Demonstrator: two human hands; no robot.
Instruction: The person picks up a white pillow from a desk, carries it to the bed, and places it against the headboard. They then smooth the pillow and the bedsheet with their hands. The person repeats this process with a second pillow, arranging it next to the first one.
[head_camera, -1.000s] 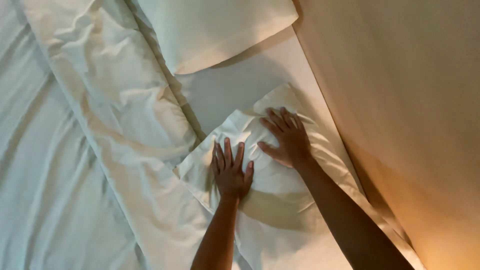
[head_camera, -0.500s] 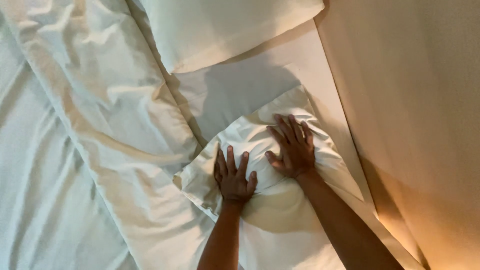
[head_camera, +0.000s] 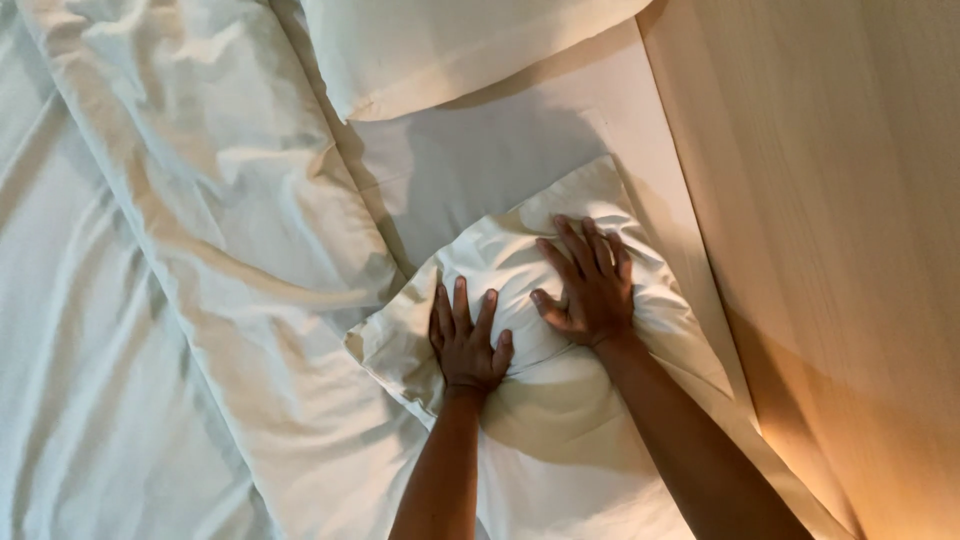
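Note:
A white pillow (head_camera: 560, 400) lies on the bed near the wooden wall, creased under both my hands. My left hand (head_camera: 466, 340) rests flat on its left part, fingers spread and pointing away from me. My right hand (head_camera: 588, 285) lies palm down on the upper middle of the same pillow, fingers apart. Neither hand grips the fabric; both press on top of it.
A second white pillow (head_camera: 440, 50) lies at the top of the view. A rumpled white duvet (head_camera: 200, 250) covers the left side of the bed. The bare sheet (head_camera: 500, 150) shows between the pillows. A wooden panel (head_camera: 850, 250) runs along the right.
Both hands have stayed pressed on the pillow while the view shifted; the hands sit slightly further right and lower, and the pillow looks more pushed in.

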